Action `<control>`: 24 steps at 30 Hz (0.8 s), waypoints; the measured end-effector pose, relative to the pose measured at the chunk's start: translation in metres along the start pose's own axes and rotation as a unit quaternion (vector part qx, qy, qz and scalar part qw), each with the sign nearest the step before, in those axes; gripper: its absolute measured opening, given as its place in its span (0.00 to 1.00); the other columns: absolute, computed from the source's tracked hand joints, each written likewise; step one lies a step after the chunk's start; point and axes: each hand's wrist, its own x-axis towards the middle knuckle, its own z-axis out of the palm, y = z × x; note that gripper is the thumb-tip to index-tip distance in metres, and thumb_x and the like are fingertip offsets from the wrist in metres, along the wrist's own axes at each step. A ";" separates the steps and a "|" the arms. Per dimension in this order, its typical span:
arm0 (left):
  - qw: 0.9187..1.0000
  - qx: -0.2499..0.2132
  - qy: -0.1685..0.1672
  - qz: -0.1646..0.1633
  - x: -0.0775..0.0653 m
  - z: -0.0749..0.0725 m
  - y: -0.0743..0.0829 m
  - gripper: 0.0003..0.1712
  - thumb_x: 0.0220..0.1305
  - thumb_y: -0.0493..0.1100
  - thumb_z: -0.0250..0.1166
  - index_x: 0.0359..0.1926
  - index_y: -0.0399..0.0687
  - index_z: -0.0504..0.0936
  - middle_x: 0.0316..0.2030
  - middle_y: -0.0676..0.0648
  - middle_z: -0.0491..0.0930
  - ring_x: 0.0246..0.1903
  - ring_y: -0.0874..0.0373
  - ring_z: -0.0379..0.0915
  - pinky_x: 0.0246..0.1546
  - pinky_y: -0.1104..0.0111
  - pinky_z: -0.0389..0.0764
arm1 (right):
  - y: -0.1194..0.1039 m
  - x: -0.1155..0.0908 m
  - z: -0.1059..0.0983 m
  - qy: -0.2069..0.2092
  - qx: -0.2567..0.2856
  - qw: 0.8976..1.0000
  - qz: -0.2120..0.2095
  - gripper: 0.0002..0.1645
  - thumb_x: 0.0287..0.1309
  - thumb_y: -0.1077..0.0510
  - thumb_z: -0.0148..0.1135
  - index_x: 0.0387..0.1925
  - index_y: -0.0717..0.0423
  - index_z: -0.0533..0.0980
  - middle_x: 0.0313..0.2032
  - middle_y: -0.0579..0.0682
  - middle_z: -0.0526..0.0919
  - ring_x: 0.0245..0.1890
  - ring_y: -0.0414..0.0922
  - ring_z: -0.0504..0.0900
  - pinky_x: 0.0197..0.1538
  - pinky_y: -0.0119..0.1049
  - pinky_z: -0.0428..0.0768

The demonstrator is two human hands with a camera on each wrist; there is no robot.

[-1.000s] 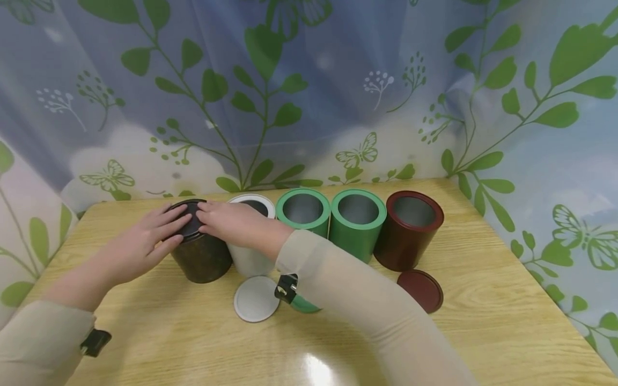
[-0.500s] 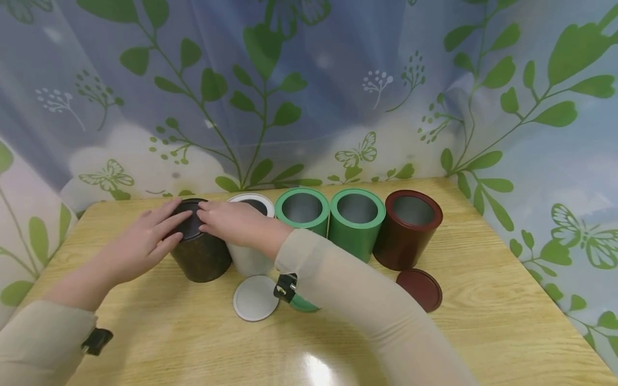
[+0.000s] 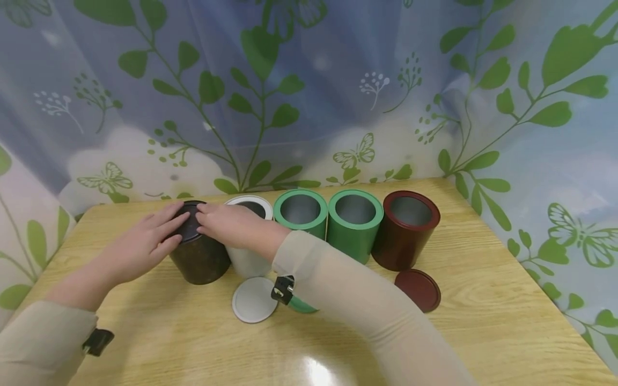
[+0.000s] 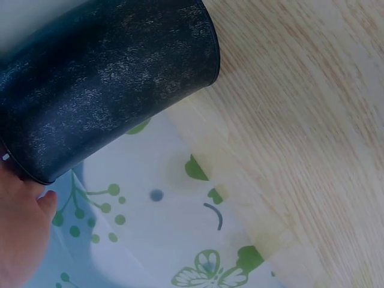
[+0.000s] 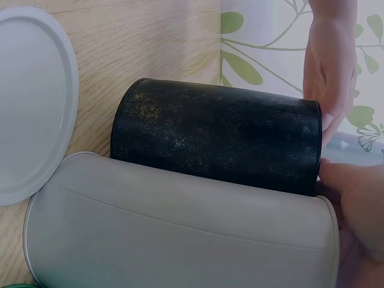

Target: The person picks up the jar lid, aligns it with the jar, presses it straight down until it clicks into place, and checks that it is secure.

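Two hands meet over the lidded black can (image 3: 200, 261) at the desk's (image 3: 483, 305) left end.
The left hand (image 3: 135, 246) lies with fingers extended and spread across the can's top; the right hand (image 3: 234, 226) touches the rim's right side, fingers together and lightly bent. Next come an open white can (image 3: 248, 261), its white lid (image 3: 254, 300) in front, two open green cans (image 3: 354, 236), then an open dark red can (image 3: 402, 246) with a dark red lid (image 3: 418, 290) before it.
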 end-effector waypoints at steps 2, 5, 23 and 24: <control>1.000 -0.007 -0.005 -0.005 0.001 -0.001 0.001 0.32 0.72 0.51 0.48 0.69 0.37 0.58 0.69 0.33 0.47 0.66 0.35 0.44 0.59 0.42 0.53 | 0.000 0.000 0.000 -0.002 -0.007 1.000 0.001 0.26 0.72 0.45 0.36 0.65 0.48 0.65 0.68 0.47 0.60 0.64 0.39 0.63 0.59 0.30 0.66; 1.000 -0.016 -0.016 -0.013 0.002 -0.002 0.002 0.32 0.72 0.51 0.48 0.69 0.37 0.57 0.69 0.33 0.47 0.66 0.33 0.44 0.58 0.40 0.55 | -0.001 0.000 0.001 0.000 -0.017 1.000 0.001 0.26 0.72 0.45 0.36 0.65 0.48 0.65 0.68 0.47 0.60 0.65 0.39 0.62 0.60 0.30 0.66; 0.993 -0.091 -0.073 -0.023 0.009 -0.022 -0.005 0.35 0.68 0.52 0.55 0.67 0.34 0.60 0.69 0.32 0.48 0.65 0.31 0.44 0.57 0.39 0.54 | -0.001 0.003 -0.001 -0.067 -0.016 0.998 0.003 0.33 0.71 0.41 0.27 0.72 0.48 0.48 0.72 0.45 0.43 0.71 0.41 0.39 0.68 0.38 0.51; 0.992 -0.097 -0.079 -0.024 0.009 -0.023 -0.005 0.36 0.67 0.52 0.56 0.67 0.34 0.60 0.69 0.32 0.48 0.65 0.32 0.44 0.57 0.39 0.55 | -0.001 0.004 -0.001 -0.074 -0.013 0.997 0.006 0.33 0.71 0.41 0.26 0.73 0.47 0.47 0.72 0.45 0.42 0.71 0.40 0.38 0.68 0.39 0.50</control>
